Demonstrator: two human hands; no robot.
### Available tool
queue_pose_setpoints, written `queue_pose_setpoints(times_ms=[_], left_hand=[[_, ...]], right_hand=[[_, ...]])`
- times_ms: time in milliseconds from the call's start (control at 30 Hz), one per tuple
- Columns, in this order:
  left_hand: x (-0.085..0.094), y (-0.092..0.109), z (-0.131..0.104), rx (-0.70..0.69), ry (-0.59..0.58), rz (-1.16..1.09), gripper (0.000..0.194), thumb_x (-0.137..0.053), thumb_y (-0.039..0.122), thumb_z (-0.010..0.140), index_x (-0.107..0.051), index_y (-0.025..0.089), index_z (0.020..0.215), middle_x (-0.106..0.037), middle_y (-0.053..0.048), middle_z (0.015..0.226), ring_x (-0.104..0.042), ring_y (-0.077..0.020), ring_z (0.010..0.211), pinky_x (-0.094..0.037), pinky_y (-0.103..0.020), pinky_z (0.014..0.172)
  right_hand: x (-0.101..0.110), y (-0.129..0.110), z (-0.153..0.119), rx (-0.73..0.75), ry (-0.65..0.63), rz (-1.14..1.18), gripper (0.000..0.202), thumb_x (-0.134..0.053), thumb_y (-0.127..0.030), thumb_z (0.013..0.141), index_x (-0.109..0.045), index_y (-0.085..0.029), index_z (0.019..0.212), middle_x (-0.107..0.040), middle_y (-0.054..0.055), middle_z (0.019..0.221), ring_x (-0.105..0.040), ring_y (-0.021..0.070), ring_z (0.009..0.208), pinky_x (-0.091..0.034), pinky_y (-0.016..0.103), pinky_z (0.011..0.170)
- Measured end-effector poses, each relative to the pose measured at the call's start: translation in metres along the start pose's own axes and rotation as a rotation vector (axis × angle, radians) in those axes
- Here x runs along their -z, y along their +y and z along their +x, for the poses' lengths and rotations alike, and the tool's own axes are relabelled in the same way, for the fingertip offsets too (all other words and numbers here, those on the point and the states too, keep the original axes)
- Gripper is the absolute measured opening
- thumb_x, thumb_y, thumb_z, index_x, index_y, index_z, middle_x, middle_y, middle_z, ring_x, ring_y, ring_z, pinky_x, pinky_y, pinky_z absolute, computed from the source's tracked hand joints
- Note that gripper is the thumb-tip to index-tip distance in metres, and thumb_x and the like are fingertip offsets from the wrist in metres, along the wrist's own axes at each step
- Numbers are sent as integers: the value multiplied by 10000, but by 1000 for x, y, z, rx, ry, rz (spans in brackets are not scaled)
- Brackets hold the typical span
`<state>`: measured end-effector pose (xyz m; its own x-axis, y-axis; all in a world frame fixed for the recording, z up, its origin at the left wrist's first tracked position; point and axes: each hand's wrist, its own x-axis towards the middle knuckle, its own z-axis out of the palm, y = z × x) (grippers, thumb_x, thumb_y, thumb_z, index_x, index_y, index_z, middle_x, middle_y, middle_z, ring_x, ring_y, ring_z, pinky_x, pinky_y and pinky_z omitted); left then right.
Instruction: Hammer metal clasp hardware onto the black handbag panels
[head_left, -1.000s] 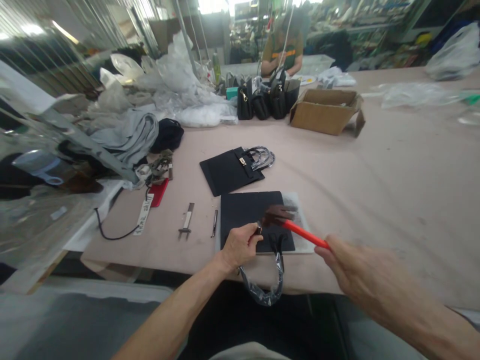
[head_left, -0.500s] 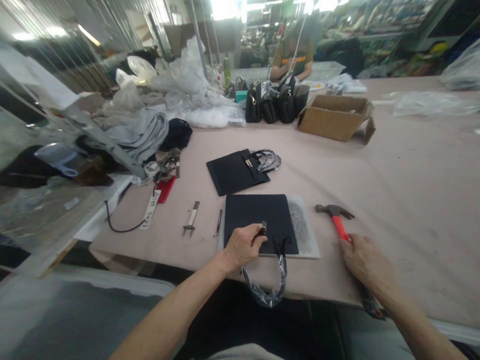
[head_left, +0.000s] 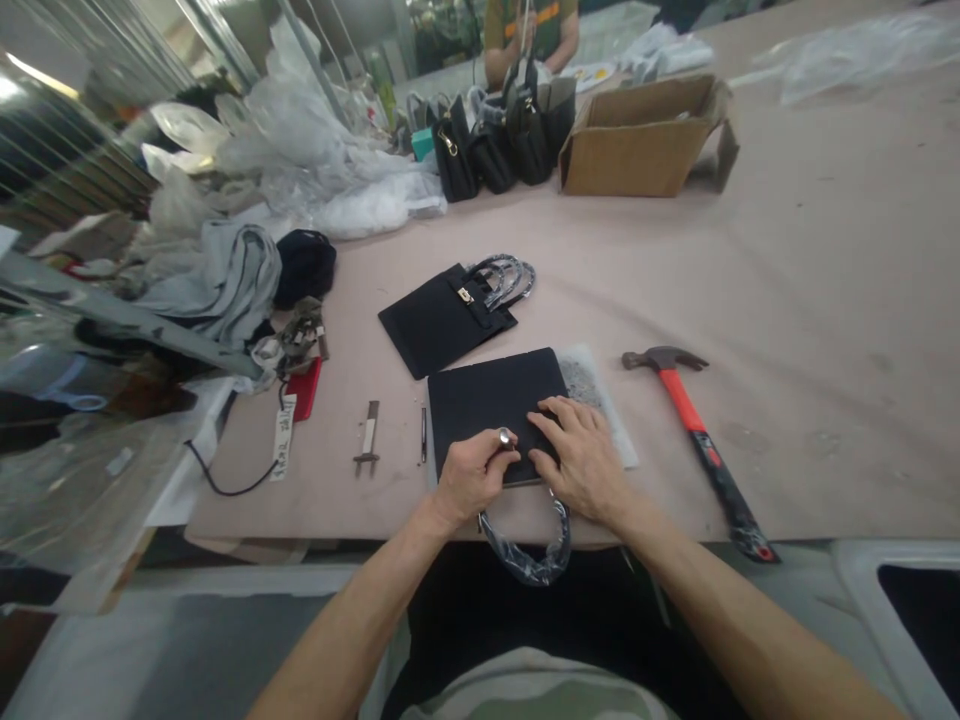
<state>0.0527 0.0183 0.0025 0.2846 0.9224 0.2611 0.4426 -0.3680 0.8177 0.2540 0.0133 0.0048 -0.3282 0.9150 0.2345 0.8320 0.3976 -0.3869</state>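
Note:
A black bag panel (head_left: pixel 491 390) lies on a pale, scuffed board (head_left: pixel 589 375) at the table's front edge. My left hand (head_left: pixel 474 470) is closed around a short metal punch (head_left: pixel 505 437), its round shiny top facing up, over the panel's lower part. What lies under the punch is hidden by my fingers. Fingers spread, my right hand (head_left: pixel 577 450) rests on the panel's right side and holds nothing. A plastic-wrapped handle (head_left: pixel 529 565) hangs from the panel toward me. The claw hammer (head_left: pixel 694 425) with a red and black grip lies to the right, apart from both hands.
Behind the panel is another black bag piece (head_left: pixel 442 325) with wrapped handles. A caliper-like tool (head_left: pixel 367 440) and a thin rod (head_left: pixel 424 436) lie left. Farther back stand black bags (head_left: pixel 457 150), a cardboard box (head_left: pixel 637 150) and plastic wrapping (head_left: pixel 352 190). A person (head_left: pixel 559 35) sits across.
My right hand has let go of the hammer, which now lies on the table, and has moved left onto the panel. My left hand still grips the punch. The view has tilted down.

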Motion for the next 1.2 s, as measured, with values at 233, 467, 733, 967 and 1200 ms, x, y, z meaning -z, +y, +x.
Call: queue_pose_setpoints(times_ms=[233,467,733,967,1200], left_hand=[[30,-14,14,446,452,-499,345,-672,477,861,-604,166,995,-751,-44,845,-758,-193,740,-638,-353,712],[106,-44,9,609,340,496,233,-618,298,865,-714,149,1016,-772,-114,875,-748,-273,835,-576,-369,785],[91,-36,-7,600,173,842,289,-537,271,948,-724,183,1151,-760,-124,1137,-712,-278,1039,-524,-349,878],[81,-29,16,699,-7,729,290,-505,297,957,-778,203,931,-792,-123,993,-728,-267,976,-517,-328,842],[97,-52,29,715,-69,683,169,-635,230,813,-764,190,916,-785,-156,981,-731,-299,996,-533,-337,834]], right_hand=[[3,-1,2,-16,2,9,436,-576,-329,924,-623,-177,1330,-555,142,1435,-433,333,1371,-291,487,1161],[0,0,2,-7,26,3,426,-589,-318,921,-633,-174,1319,-569,141,1418,-450,333,1357,-314,494,1155],[-7,3,1,12,54,-35,414,-580,-325,930,-625,-189,1319,-564,124,1418,-454,334,1345,-331,510,1141],[-10,7,2,68,87,-77,384,-525,-345,966,-618,-189,1304,-572,134,1389,-493,339,1304,-392,522,1088],[-12,9,4,94,108,-91,381,-512,-345,967,-633,-167,1282,-584,152,1364,-516,347,1273,-434,536,1054]])
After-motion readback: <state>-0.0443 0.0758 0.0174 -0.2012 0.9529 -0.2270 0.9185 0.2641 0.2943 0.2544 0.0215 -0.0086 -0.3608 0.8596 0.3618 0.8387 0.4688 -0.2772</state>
